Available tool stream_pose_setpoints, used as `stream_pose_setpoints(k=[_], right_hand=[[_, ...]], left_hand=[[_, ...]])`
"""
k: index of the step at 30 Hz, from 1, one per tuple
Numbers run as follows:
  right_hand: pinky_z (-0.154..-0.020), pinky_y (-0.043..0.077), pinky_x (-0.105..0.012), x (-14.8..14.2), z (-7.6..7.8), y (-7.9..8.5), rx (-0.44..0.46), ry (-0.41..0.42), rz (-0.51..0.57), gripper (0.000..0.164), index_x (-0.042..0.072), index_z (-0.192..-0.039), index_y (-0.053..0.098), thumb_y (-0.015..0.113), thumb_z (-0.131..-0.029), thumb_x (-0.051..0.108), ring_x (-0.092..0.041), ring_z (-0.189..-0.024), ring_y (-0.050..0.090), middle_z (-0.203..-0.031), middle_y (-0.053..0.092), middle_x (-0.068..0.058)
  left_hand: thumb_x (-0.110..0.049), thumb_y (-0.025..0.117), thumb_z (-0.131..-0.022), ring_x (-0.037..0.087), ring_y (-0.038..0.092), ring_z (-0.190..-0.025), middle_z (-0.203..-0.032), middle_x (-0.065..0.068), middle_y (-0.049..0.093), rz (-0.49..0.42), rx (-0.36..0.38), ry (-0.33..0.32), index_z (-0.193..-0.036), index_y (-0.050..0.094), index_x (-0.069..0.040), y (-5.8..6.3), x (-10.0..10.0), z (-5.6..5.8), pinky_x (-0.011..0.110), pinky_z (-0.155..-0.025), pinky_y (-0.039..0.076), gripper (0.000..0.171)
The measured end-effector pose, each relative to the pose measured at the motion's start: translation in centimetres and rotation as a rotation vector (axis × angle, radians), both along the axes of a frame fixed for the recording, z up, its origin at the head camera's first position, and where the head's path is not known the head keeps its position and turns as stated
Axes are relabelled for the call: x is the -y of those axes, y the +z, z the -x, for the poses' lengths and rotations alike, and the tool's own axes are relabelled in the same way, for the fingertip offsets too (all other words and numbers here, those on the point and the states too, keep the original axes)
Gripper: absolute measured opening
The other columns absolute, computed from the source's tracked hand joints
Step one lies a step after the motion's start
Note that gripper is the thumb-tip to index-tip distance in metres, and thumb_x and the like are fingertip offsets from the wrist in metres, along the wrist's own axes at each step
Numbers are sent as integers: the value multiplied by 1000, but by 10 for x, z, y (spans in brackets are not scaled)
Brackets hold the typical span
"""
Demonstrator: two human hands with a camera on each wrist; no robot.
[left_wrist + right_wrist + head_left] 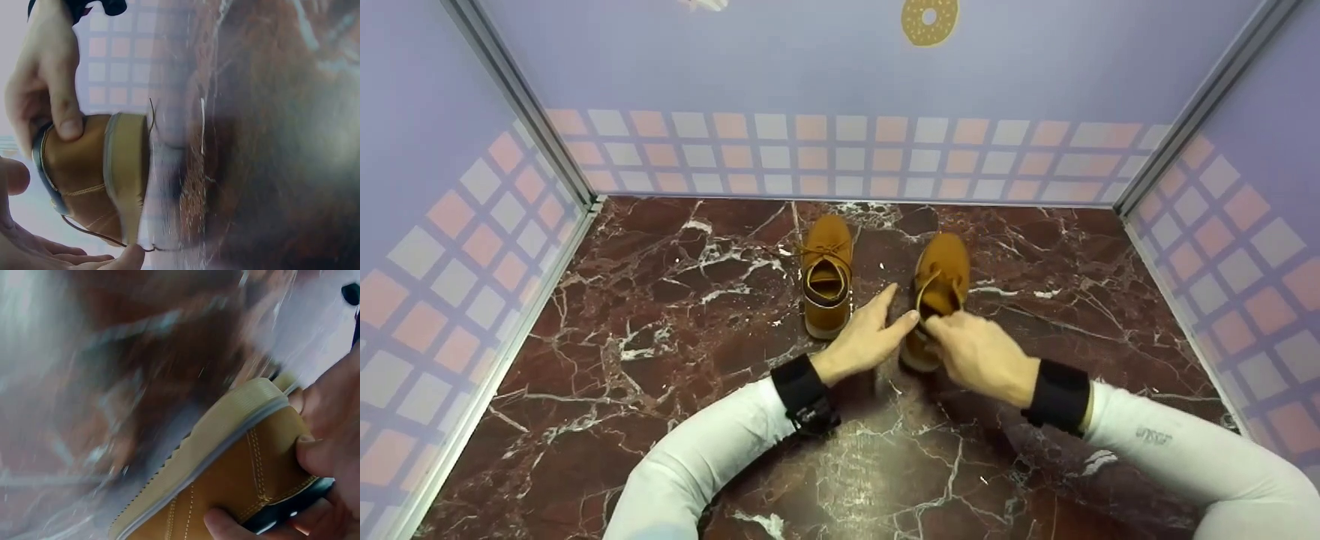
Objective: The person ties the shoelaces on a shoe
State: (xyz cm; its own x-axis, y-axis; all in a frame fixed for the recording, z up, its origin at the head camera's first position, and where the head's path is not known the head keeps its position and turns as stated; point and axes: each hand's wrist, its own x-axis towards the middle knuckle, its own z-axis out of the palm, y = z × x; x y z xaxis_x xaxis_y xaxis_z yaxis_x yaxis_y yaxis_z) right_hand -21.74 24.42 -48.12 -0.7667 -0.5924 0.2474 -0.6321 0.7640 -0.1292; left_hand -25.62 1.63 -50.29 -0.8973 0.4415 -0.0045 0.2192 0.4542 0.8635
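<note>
A tan lace-up ankle boot is on the right, its toe pointing to the far wall. My right hand grips it at the heel collar. In the right wrist view the thumb presses the tan side by the dark collar. My left hand is just left of that boot's heel, fingers extended, holding nothing. A thin brown lace runs down near its fingertips in the left wrist view. The matching boot stands to the left, its lace across the front. Whether the gripped boot's sole touches the floor, I cannot tell.
The floor is glossy dark red marble with white veins. Purple panels with pink and white checks enclose it: a back wall, a left wall and a right wall.
</note>
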Motion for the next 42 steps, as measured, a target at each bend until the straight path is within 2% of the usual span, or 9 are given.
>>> stream_pose_setpoints(k=[4,8,12,14,19,24,29,35,42], right_hand=[[-68,67,-47,4,-11,-6,-25,59,-48,14,10,-102,63,77,-101,11,-29,-81,74,-88,78,-7],[-74,67,-48,3,-12,-8,-49,119,-49,18,9,-103,65,82,-98,14,-30,-89,74,-92,78,-7],[-86,69,-45,-6,-7,-9,-21,184,101,25,8,-111,72,87,-92,15,-27,-100,76,-105,80,-8],[-92,69,-44,-12,-3,-11,11,183,264,26,6,-113,75,87,-90,10,-26,-103,78,-110,81,-9],[-80,70,-35,-28,11,-13,236,-100,758,6,0,-99,78,75,-103,3,-15,-86,78,-100,83,-10],[-63,70,-37,-36,30,-16,740,-476,1063,47,4,-86,71,58,-118,36,-13,-67,76,-80,75,-3],[-60,68,-33,-32,43,-25,1027,-614,1093,54,11,-87,65,55,-115,55,-15,-60,74,-70,72,0],[-61,69,-35,-18,35,-32,1084,-617,1017,50,11,-86,66,68,-109,55,-15,-56,73,-66,70,1],[-60,69,-35,-9,19,-31,1125,-565,988,49,11,-79,66,69,-108,50,-15,-55,72,-65,68,0]], left_hand=[[-52,58,-113,39,41,-168,-181,25,36,-14,19,0,-177,26,0,-18,-1,8,50,-141,34,88],[-48,61,-112,38,55,-159,-171,27,52,-45,57,7,-173,33,2,-17,-5,7,48,-136,43,84],[-34,64,-112,36,62,-152,-164,27,59,-135,188,24,-170,40,3,2,-8,-3,50,-133,47,73],[-32,64,-112,29,74,-127,-150,27,69,-182,269,47,-168,45,1,1,-8,-3,44,-117,58,68],[-34,60,-116,12,65,-88,-122,12,72,-310,461,137,-154,61,0,1,-9,6,33,-86,65,51],[-42,53,-118,30,73,-106,-126,13,63,-403,619,210,-149,59,-1,5,-10,16,49,-99,70,51],[-47,52,-118,35,72,-109,-127,15,61,-396,678,234,-159,51,0,6,-12,19,52,-99,70,62],[-48,53,-117,26,74,-92,-112,10,67,-345,662,218,-140,64,-2,3,-5,15,45,-86,72,52],[-45,54,-118,31,77,-109,-136,18,68,-352,702,174,-152,58,3,8,11,-5,47,-97,71,59]])
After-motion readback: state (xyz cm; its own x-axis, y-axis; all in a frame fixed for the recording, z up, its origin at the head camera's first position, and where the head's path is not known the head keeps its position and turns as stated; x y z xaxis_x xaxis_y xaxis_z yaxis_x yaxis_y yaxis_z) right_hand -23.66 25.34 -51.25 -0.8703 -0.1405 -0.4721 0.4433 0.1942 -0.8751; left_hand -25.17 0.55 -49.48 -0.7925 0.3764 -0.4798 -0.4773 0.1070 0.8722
